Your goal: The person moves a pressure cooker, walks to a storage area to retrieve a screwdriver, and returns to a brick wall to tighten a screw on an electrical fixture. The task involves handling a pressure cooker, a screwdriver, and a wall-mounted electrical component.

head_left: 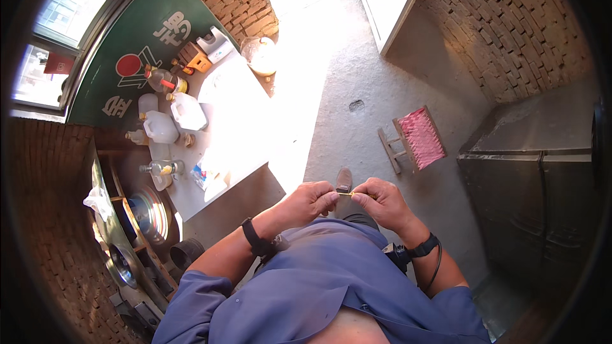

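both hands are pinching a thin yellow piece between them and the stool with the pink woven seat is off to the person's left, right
Not quite: the side is wrong. The head view shows the stool with the pink woven seat off to the person's right. The left hand and right hand are indeed pinching a thin yellow piece between them.

Soft, matt cloth in the blue shirt (pixel 299 274). Yellow strand (pixel 344 193) too thin to tell its material. Smooth, shiny finish on the white table (pixel 239 121); translucent plastic in the jugs (pixel 160 127) near its left edge, clear gloss on the bottle (pixel 160 167) toward its near corner. Woven strips and wood in the stool (pixel 421 139). Coarse brick wall (pixel 510 32), matt concrete-like floor (pixel 338 134), dull sheen on the dark cabinet (pixel 507 197).
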{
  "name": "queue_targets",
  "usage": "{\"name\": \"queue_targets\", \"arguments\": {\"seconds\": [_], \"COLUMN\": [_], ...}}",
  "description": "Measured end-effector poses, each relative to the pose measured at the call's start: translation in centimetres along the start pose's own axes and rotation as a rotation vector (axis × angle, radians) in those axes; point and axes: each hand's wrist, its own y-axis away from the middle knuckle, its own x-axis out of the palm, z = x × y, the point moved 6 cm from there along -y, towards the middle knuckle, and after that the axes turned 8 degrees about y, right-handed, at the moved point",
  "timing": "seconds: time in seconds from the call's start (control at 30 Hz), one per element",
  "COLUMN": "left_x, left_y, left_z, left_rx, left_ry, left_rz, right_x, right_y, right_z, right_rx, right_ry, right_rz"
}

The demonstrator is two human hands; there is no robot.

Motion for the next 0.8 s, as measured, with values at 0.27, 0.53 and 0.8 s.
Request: {"name": "queue_targets", "arguments": {"seconds": [0.27,0.53,0.8], "left_x": [-8.7,-25.2,-43.3], "left_y": [-15.9,-34.1,-45.9], "left_z": [-9.4,-18.4,-28.6], "left_rx": [0.059,0.145,0.153], "left_ry": [0.126,-0.03,0.24], "left_rz": [-0.056,-0.151,-0.398], "right_x": [-10.9,-18.8,-23.6], "right_y": [-18.1,-44.2,-71.3], "right_z": [0.2,0.5,7.9], "right_rx": [-0.02,-0.048,-0.323], "right_ry": [-0.053,0.029,0.205], "right_rz": [-0.015,0.096,0.235]}}
